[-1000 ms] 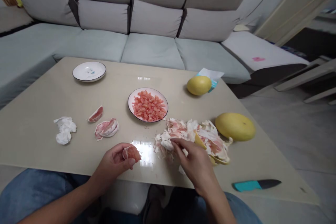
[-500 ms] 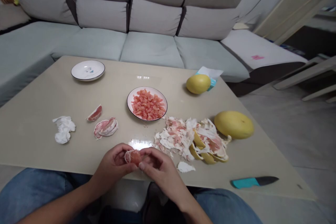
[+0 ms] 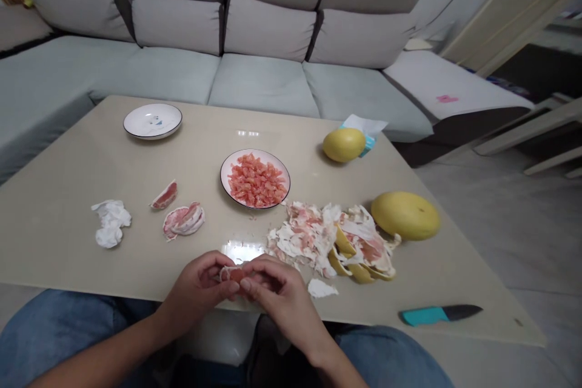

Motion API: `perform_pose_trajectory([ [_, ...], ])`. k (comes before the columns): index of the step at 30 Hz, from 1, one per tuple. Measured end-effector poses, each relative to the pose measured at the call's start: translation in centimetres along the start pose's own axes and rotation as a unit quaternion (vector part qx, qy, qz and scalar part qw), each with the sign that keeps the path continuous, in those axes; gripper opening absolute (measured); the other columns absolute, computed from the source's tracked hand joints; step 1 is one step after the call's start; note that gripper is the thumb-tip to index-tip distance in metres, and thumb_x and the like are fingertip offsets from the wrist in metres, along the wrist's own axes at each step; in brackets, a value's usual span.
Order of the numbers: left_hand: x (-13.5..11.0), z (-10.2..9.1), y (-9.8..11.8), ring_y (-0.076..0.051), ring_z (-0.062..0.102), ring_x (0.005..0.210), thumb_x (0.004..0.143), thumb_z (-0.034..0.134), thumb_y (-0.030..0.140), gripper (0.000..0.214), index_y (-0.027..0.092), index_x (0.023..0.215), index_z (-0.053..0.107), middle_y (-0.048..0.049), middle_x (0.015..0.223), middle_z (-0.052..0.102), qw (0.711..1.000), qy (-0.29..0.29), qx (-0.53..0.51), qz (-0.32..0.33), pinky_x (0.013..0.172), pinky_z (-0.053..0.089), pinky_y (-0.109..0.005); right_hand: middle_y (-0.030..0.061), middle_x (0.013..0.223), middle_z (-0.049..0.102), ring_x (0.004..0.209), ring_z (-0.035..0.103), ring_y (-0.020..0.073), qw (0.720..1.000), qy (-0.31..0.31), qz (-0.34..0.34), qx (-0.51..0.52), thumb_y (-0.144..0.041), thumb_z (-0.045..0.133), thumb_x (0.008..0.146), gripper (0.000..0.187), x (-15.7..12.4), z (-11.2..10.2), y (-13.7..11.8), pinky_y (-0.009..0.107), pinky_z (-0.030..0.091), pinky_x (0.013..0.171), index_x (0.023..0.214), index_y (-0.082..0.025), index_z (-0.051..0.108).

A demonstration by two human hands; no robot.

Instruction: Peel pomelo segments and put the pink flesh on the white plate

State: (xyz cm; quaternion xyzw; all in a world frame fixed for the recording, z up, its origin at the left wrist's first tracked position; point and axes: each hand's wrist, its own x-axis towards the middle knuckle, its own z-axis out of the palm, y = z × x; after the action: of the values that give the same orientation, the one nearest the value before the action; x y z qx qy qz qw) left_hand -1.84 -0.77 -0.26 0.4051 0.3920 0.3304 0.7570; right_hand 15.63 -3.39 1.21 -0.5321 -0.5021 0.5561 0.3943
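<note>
My left hand (image 3: 197, 288) and my right hand (image 3: 277, 294) meet at the near edge of the table (image 3: 68, 236), both pinching one pink pomelo segment (image 3: 231, 273) between their fingertips. Just beyond them a pile of white and pink peel scraps (image 3: 331, 239) lies on the table. A white plate (image 3: 255, 179) further back holds several pieces of pink pomelo flesh. Two unpeeled segments (image 3: 182, 218) lie to the left of the plate.
A knife with a teal handle (image 3: 439, 314) lies near the front right edge. Two yellow pomelos (image 3: 404, 215) (image 3: 344, 144) sit on the right. A bare white plate (image 3: 152, 120) stands at the back left, a crumpled tissue (image 3: 109, 223) at the left. A grey sofa (image 3: 254, 42) lies behind.
My right hand left the peel pile and came back to the segment in my left hand. A white scrap now lies by the pile. Both hands now pinch the segment together.
</note>
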Motion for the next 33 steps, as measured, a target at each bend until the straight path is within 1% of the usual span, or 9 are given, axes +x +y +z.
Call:
perform_pose_trajectory([
  [7, -0.1, -0.3, -0.3, -0.015, 0.063, 0.066, 0.069, 0.079, 0.027, 0.022, 0.017, 0.082, 0.064, -0.0001, 0.072, 0.068, 1.000, 0.004, 0.010, -0.006, 0.066, 0.049, -0.026, 0.0011, 0.070, 0.063, 0.057, 0.056, 0.0118, 1.000, 0.001, -0.002, -0.027, -0.037, 0.066, 0.082, 0.018, 0.1, 0.2, -0.2, 0.022, 0.040, 0.050, 0.081, -0.019, 0.069],
  [12, 0.0, -0.5, -0.4, -0.017, 0.063, 0.069, 0.071, 0.078, 0.028, 0.022, 0.017, 0.083, 0.064, -0.0012, 0.073, 0.069, 1.000, 0.000, 0.010, -0.013, 0.068, 0.050, -0.028, -0.0006, 0.066, 0.060, 0.055, 0.055, 0.0114, 1.000, 0.003, 0.003, 0.002, -0.038, 0.066, 0.080, 0.020, 0.1, 0.3, 0.2, 0.021, 0.039, 0.049, 0.079, -0.019, 0.066],
  [15, 0.0, -0.5, -0.3, -0.017, 0.064, 0.070, 0.071, 0.078, 0.028, 0.023, 0.016, 0.083, 0.063, -0.0017, 0.074, 0.069, 1.000, -0.011, -0.010, -0.020, 0.069, 0.051, -0.029, -0.0007, 0.064, 0.060, 0.055, 0.056, 0.0118, 0.999, -0.006, 0.021, 0.042, -0.040, 0.067, 0.080, 0.022, 0.1, 0.4, 0.4, 0.022, 0.040, 0.050, 0.080, -0.018, 0.065],
  [19, 0.0, -0.5, 0.0, -0.017, 0.065, 0.070, 0.071, 0.078, 0.030, 0.023, 0.016, 0.084, 0.063, -0.0020, 0.073, 0.069, 0.999, -0.020, -0.034, -0.028, 0.069, 0.052, -0.029, -0.0026, 0.060, 0.061, 0.055, 0.058, 0.0123, 0.988, -0.037, 0.054, 0.137, -0.043, 0.069, 0.078, 0.025, 0.2, 0.3, 0.4, 0.025, 0.046, 0.056, 0.082, -0.019, 0.061],
  [21, -0.1, -0.5, 0.1, -0.016, 0.065, 0.070, 0.071, 0.078, 0.031, 0.023, 0.017, 0.083, 0.064, -0.0009, 0.072, 0.068, 0.999, -0.007, -0.039, -0.028, 0.070, 0.052, -0.029, -0.0026, 0.061, 0.062, 0.056, 0.059, 0.0129, 0.984, -0.043, 0.054, 0.162, -0.046, 0.070, 0.077, 0.028, 0.4, 0.2, 0.4, 0.027, 0.049, 0.060, 0.082, -0.020, 0.061],
  [24, -0.1, -0.4, 0.3, -0.017, 0.066, 0.072, 0.072, 0.078, 0.029, 0.021, 0.018, 0.084, 0.064, 0.0005, 0.073, 0.068, 0.999, 0.015, -0.042, -0.019, 0.073, 0.053, -0.031, -0.0013, 0.066, 0.063, 0.059, 0.061, 0.0141, 0.983, -0.026, 0.040, 0.177, -0.048, 0.070, 0.077, 0.030, 0.5, 0.1, 0.5, 0.028, 0.051, 0.063, 0.083, -0.020, 0.061],
  [27, 0.0, -0.4, 0.4, -0.018, 0.067, 0.074, 0.074, 0.076, 0.029, 0.019, 0.019, 0.084, 0.063, -0.0005, 0.075, 0.069, 0.999, 0.013, -0.042, -0.001, 0.075, 0.053, -0.031, 0.0001, 0.072, 0.065, 0.064, 0.062, 0.0153, 0.981, -0.007, 0.034, 0.190, -0.048, 0.069, 0.078, 0.030, 0.6, 0.1, 0.9, 0.030, 0.052, 0.067, 0.087, -0.021, 0.061],
  [30, 0.0, -0.5, 0.3, -0.017, 0.067, 0.074, 0.075, 0.075, 0.030, 0.020, 0.019, 0.086, 0.063, -0.0016, 0.077, 0.070, 0.999, 0.025, -0.040, 0.009, 0.074, 0.053, -0.030, 0.0001, 0.074, 0.065, 0.068, 0.064, 0.0161, 0.977, -0.021, 0.030, 0.210, -0.049, 0.064, 0.083, 0.029, 0.6, 0.2, 1.3, 0.030, 0.053, 0.068, 0.090, -0.022, 0.060],
  [33, 0.0, -0.6, 0.1, -0.016, 0.065, 0.074, 0.076, 0.074, 0.029, 0.020, 0.018, 0.088, 0.062, -0.0006, 0.078, 0.069, 0.999, 0.035, -0.038, 0.010, 0.075, 0.053, -0.030, -0.0012, 0.080, 0.062, 0.074, 0.064, 0.0159, 0.973, -0.038, 0.028, 0.225, -0.047, 0.064, 0.083, 0.028, 0.6, 0.1, 1.1, 0.029, 0.053, 0.068, 0.099, -0.024, 0.059],
])
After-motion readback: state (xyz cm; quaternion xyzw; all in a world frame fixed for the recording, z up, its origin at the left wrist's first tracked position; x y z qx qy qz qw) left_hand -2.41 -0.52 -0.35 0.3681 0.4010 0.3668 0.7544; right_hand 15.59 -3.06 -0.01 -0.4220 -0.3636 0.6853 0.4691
